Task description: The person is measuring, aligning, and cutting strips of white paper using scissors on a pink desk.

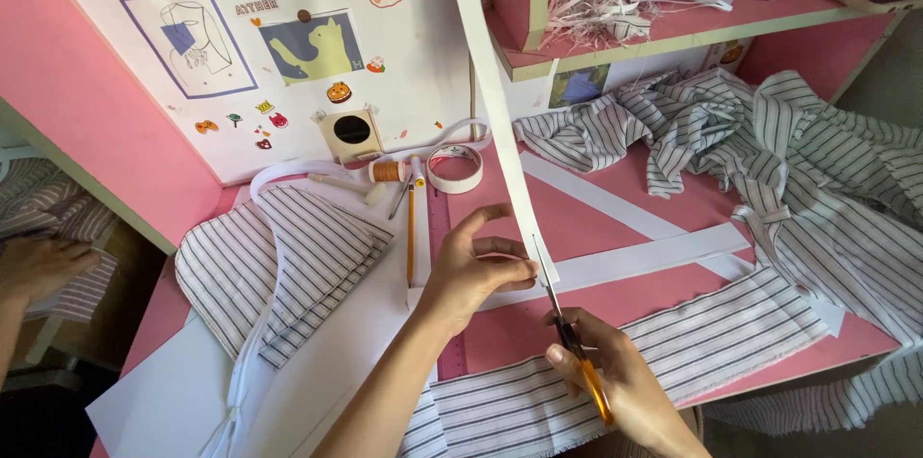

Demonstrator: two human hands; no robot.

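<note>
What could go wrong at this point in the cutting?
The left hand pinches the white strip right beside the scissors in the right hand, so a fingertip might get nicked. The long strip hangs unsupported, so the cut may wander. The blades could also snag the striped fabric underneath.

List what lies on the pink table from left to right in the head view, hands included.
Folded striped fabric piece → yellow pencil → roll of tape → left hand holding the long white strip → right hand with the orange-handled scissors → heap of striped cloth.
</note>
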